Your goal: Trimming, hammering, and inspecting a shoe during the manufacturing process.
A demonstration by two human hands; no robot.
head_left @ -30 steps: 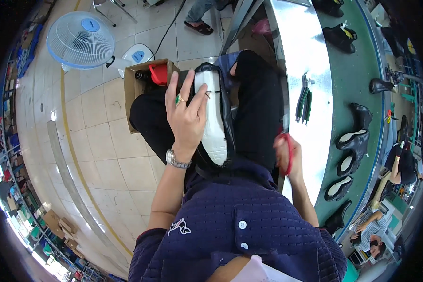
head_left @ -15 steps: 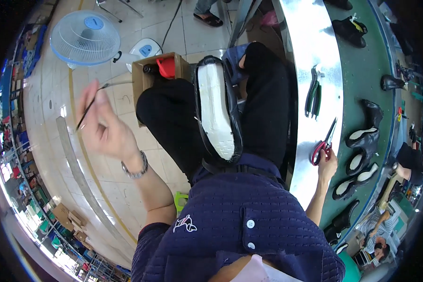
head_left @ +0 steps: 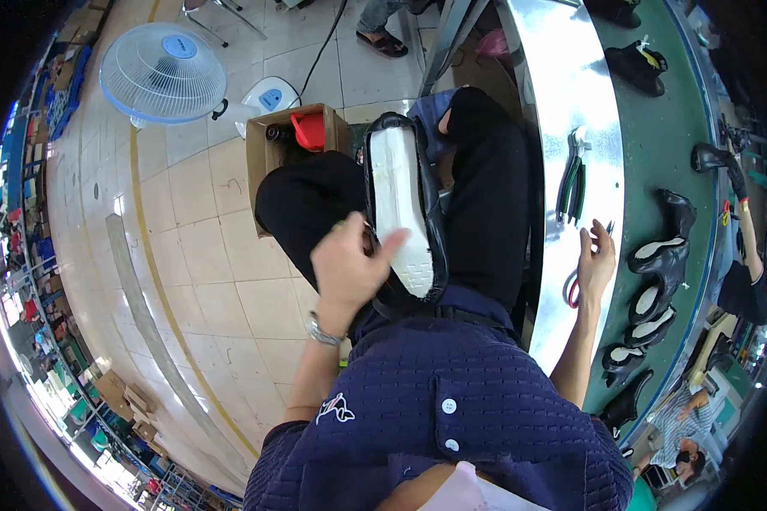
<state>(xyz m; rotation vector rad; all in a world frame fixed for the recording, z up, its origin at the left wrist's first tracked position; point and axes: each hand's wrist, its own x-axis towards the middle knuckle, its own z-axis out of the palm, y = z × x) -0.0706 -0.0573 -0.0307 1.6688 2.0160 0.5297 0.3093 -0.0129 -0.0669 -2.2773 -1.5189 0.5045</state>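
Back from its raised position out over the floor half a second ago, the left hand (head_left: 349, 268) now lies against the shoe (head_left: 400, 217) on the person's lap, while the right hand (head_left: 595, 260) has shifted little at the desk edge.

From the head camera, the shoe lies sole up along the thighs, black upper around a white sole, toe pointing away from the body. The left hand is loosely curled, thumb stretched onto the white sole near the heel end; whether the thin brush seen earlier is in it cannot be told. A wristwatch (head_left: 322, 330) sits on that wrist. The right hand is partly open, fingers spread upward, resting against the red-handled scissors (head_left: 575, 285) at the edge of the metal desk (head_left: 562, 102). Dark pliers (head_left: 571, 183) lie farther along the desk. Black boots (head_left: 665, 247) stand on the green belt beyond. A cardboard box (head_left: 273, 149) and a fan (head_left: 162, 72) stand on the tiled floor.
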